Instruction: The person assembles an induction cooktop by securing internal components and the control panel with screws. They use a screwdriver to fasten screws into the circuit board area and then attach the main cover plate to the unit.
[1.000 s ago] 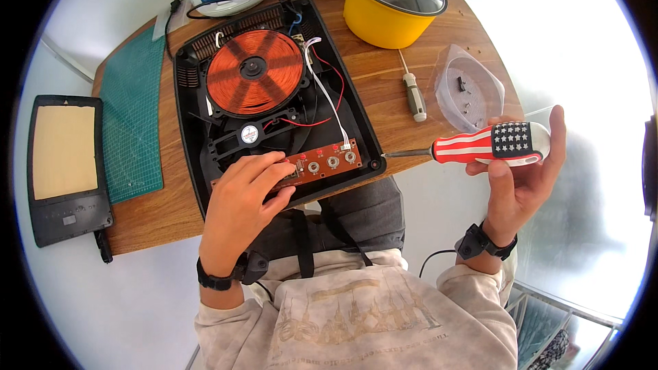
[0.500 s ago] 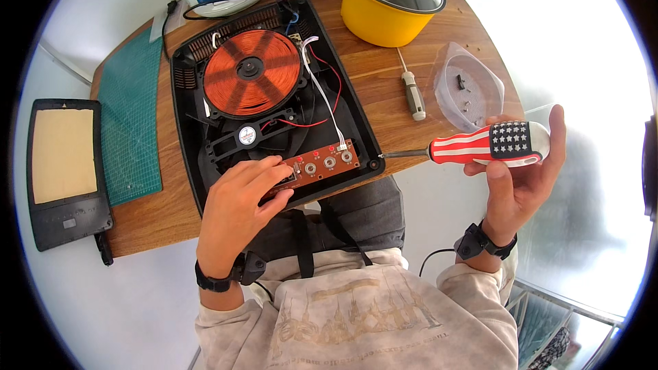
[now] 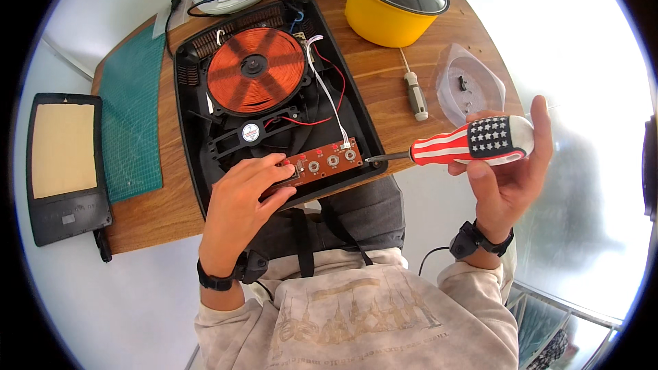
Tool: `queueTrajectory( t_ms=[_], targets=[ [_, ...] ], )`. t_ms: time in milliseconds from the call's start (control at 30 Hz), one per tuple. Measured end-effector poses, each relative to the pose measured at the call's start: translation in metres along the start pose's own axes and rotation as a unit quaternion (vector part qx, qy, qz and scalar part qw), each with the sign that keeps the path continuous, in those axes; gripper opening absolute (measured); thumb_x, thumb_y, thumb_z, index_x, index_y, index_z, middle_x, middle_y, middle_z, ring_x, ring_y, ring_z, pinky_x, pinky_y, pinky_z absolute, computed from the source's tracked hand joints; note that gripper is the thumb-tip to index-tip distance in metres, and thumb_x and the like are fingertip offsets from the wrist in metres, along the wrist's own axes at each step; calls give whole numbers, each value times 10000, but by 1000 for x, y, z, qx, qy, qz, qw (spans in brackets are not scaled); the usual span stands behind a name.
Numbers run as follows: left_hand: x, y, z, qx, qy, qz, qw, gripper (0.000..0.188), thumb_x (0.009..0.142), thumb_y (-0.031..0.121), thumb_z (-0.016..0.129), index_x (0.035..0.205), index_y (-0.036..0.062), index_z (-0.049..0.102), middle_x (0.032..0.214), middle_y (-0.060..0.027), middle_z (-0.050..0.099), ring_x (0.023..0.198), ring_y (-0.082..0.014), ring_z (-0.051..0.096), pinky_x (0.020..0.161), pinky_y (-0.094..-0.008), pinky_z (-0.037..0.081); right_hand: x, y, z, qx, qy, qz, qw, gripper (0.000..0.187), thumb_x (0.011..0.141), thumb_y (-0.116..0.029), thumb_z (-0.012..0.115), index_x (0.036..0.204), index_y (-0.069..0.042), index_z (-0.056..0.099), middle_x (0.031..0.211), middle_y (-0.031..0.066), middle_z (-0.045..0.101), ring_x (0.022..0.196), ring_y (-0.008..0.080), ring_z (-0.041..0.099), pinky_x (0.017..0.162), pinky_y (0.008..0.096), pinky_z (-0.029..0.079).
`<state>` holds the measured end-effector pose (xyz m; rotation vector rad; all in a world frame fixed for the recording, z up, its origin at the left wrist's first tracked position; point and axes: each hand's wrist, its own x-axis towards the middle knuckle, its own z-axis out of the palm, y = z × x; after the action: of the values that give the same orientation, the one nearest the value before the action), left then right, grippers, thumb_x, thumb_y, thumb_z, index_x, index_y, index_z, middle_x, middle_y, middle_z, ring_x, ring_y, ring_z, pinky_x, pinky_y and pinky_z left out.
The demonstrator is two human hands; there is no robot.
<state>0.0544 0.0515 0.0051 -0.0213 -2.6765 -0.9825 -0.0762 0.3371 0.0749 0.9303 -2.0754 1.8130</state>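
Pressing on the control board (image 3: 322, 163) inside the opened induction cooker (image 3: 274, 96), left hand (image 3: 240, 205) lies flat; right hand (image 3: 507, 171) grips screwdriver (image 3: 452, 145). Tip may slip, gouging board.

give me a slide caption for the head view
Left hand on the control board of an opened induction cooker; right hand holds a striped screwdriver.

A wooden table (image 3: 384, 89) carries everything. Under the left hand (image 3: 240, 209) lies an opened black cooker base (image 3: 199, 130); a green cutting mat (image 3: 133, 116) lies left of it. Beyond the right hand (image 3: 507, 178) lie a small screwdriver (image 3: 415, 92), a clear plastic lid (image 3: 469, 85) and a yellow pot (image 3: 391, 7).
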Motion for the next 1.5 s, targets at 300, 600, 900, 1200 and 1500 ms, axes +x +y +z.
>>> queueTrajectory(
  t_ms=[300, 600, 900, 1200, 1500],
  targets=[
    [0, -2, 1, 5, 6, 11, 1000, 284, 790, 128, 821, 1050, 58, 729, 1159, -88, 725, 972, -272, 686, 806, -365, 565, -1, 3, 2, -7, -37, 13, 999, 901, 814, -40, 842, 1543, 59, 321, 1306, 209, 620, 1095, 251, 677, 900, 352, 585],
    [1, -2, 1, -14, -5, 2, 1000, 346, 732, 80, 854, 1049, 34, 724, 1153, -112, 733, 951, -291, 692, 787, -355, 561, -3, 5, -2, -9, -42, -2, 999, 913, 817, -67, 851, 1544, 58, 314, 1325, 218, 599, 1095, 272, 677, 912, 384, 578],
    [1, -1, 0, 0, -8, 12, 1000, 288, 790, 145, 822, 1048, 57, 729, 1145, -83, 719, 945, -265, 675, 796, -356, 561, -3, 4, 1, -13, -39, 12, 999, 913, 815, -61, 850, 1542, 63, 312, 1312, 222, 602, 1085, 266, 683, 910, 373, 578],
    [2, 2, 2, 19, -5, 19, 1000, 304, 757, 124, 838, 1030, 44, 730, 1149, -86, 720, 936, -267, 682, 784, -351, 563, -2, 4, 1, -13, -38, 9, 999, 913, 817, -60, 848, 1542, 67, 309, 1380, 226, 574, 1091, 279, 681, 904, 383, 584],
    [0, -1, 5, 30, 7, 46, 998, 338, 751, 141, 842, 1059, 56, 736, 1164, -91, 725, 944, -279, 694, 782, -352, 568, -2, 3, -1, -23, -44, 13, 999, 932, 813, -73, 859, 1546, 66, 300, 1371, 220, 571, 1091, 280, 680, 902, 388, 588]
  ],
)
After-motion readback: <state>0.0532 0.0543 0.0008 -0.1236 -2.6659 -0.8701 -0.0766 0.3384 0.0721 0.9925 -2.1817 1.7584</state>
